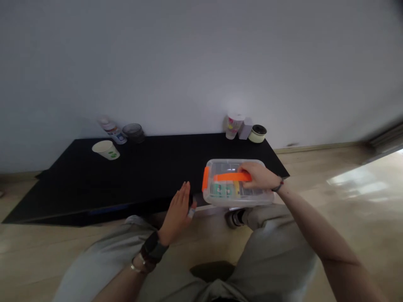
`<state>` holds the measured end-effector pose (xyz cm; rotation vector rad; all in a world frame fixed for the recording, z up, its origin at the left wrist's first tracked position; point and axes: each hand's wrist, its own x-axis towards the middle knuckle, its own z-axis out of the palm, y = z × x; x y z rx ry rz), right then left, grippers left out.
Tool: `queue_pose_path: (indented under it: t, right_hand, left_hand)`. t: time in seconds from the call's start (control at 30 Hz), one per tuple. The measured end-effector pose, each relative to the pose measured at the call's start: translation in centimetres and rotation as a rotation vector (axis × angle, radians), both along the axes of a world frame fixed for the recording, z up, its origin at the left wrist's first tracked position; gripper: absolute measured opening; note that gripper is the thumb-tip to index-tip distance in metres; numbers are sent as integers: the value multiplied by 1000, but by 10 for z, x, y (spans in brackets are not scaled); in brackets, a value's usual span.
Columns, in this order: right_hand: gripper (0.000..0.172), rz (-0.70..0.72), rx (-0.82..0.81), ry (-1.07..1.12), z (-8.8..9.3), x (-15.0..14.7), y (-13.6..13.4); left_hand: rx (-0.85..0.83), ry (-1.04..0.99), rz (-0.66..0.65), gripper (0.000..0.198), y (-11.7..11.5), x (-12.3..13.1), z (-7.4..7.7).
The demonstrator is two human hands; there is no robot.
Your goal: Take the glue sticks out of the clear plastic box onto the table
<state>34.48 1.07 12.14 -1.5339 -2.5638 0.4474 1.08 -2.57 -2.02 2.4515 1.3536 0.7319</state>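
A clear plastic storage box (220, 197) rests near the front edge of a black tabletop (147, 176). Its orange carrying handle (232, 177) lies across the lid, and an orange latch (205, 178) shows at its left end. My right hand (256, 176) grips the handle's right end. Teal and yellow items show dimly through the lid. My left hand (176, 214) is raised flat just left of the box, fingers up, holding nothing and not touching it. A small bandage or tape wraps the thumb.
A paper cup (105, 149) lies on its side at the left. A spray can (111, 130) and dark disc spindle (134, 132) lean at the back, near a plastic cup (233, 125), small white box (245, 128) and tape roll (257, 134). My grey-trousered knees (277, 218) sit below the table.
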Motion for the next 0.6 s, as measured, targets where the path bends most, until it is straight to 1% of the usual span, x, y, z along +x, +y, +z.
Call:
queue_pose_path:
  t: [0.07,0.1,0.2,0.27,0.33,0.4,0.47,0.6]
  right_hand:
    - [28,18,74,74,-8,-7,18]
    - [28,27,109,107,-14,-11,28]
    - [28,46,192,186,-33,-26,60]
    - [28,45,218,217,-46,-37,81]
    - [29,34,232,237,-55,-47,100]
    - [30,27,241,239,-62,-56,117]
    - [30,27,250,226,-67,-61,132]
    - [26,41,250,224,-72,-59,151]
  left_hand:
    - [-180,-177,85,60,20,-8,3]
    - [-277,-268,118,61,31,-12,6]
    - [-516,-523,180,71,69,-21,14]
    - [-646,-639,219,79,95,-24,19]
    - [-749,-691,259,82,119,-24,24]
    - [-805,-706,266,81,140,-23,27]
    - [-810,-707,263,80,156,-21,29]
    - [-698,-673,271,78,176,-16,29]
